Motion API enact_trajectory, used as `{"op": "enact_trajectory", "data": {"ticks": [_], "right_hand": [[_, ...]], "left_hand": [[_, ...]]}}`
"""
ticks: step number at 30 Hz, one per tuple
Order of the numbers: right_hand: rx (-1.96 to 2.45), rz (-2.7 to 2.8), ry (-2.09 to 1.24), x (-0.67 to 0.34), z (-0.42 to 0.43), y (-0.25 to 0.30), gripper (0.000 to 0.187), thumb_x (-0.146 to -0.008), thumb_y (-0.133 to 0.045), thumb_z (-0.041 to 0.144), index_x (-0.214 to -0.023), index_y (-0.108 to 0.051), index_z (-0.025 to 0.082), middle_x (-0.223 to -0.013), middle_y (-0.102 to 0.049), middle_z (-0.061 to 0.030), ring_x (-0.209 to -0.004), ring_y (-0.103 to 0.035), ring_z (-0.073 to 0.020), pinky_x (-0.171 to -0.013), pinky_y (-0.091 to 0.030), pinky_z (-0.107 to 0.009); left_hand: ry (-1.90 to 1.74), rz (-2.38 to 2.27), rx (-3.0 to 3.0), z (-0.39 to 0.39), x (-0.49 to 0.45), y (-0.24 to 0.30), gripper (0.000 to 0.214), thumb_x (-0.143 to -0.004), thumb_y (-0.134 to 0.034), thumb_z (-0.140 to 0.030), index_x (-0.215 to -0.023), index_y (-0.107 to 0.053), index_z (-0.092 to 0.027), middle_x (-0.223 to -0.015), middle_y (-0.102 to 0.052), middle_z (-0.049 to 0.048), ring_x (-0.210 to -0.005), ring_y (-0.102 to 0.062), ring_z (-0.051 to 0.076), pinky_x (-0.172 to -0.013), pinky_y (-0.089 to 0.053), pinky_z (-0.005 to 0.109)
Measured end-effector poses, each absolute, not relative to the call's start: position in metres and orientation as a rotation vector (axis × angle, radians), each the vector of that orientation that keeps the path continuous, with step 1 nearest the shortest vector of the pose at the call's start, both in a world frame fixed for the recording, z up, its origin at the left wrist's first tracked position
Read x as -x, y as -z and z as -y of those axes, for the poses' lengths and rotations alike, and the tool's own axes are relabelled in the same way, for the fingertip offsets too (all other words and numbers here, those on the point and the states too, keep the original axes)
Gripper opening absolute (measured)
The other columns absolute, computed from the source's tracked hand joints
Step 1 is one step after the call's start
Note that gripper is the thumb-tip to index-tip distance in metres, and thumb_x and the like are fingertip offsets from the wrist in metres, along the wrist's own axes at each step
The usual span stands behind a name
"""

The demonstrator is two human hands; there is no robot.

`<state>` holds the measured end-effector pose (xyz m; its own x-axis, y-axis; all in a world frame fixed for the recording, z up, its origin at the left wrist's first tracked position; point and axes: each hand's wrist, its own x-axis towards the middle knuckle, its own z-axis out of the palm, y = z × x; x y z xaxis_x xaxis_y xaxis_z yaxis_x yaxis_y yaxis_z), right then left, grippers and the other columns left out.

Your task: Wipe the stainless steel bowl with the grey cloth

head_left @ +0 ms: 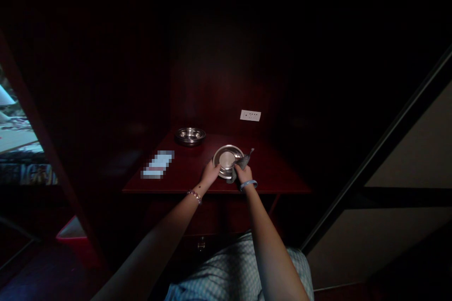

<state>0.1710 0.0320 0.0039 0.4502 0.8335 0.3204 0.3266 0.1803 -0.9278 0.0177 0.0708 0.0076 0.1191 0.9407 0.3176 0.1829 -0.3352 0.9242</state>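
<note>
A small steel plate (226, 156) is tilted up above the front of a dark red wooden table (183, 169). My left hand (211, 172) grips its left rim with fingers closed. My right hand (242, 172) is closed on a grey cloth (241, 162) that is pressed against the plate's right side. A beaded bracelet sits on my left wrist and a light blue band on my right wrist.
A second steel bowl (190, 135) stands at the back left of the table. A blurred flat item (157, 164) lies on the left part. A white wall socket plate (250, 115) is behind. The room is dark, with a slanted dark frame (374, 160) at the right.
</note>
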Motion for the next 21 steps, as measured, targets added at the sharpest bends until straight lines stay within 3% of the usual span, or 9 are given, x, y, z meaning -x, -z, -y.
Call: {"op": "enact_trajectory", "data": {"ticks": [21], "right_hand": [[1.404,1.099,-0.49,-0.1716,-0.0342,-0.0016,0.03,-0.068,-0.057,0.037,-0.083,-0.067,0.013,-0.086,-0.072,-0.0092,-0.086,-0.066,-0.0235,-0.075,-0.049,-0.029]], "left_hand": [[-1.305,-1.075,-1.635,-0.0681,-0.0172,-0.0092,0.036,-0.073,-0.052,-0.01,-0.108,-0.059,-0.014,-0.11,-0.066,0.0115,-0.104,-0.061,0.022,-0.091,-0.046,0.033]]}}
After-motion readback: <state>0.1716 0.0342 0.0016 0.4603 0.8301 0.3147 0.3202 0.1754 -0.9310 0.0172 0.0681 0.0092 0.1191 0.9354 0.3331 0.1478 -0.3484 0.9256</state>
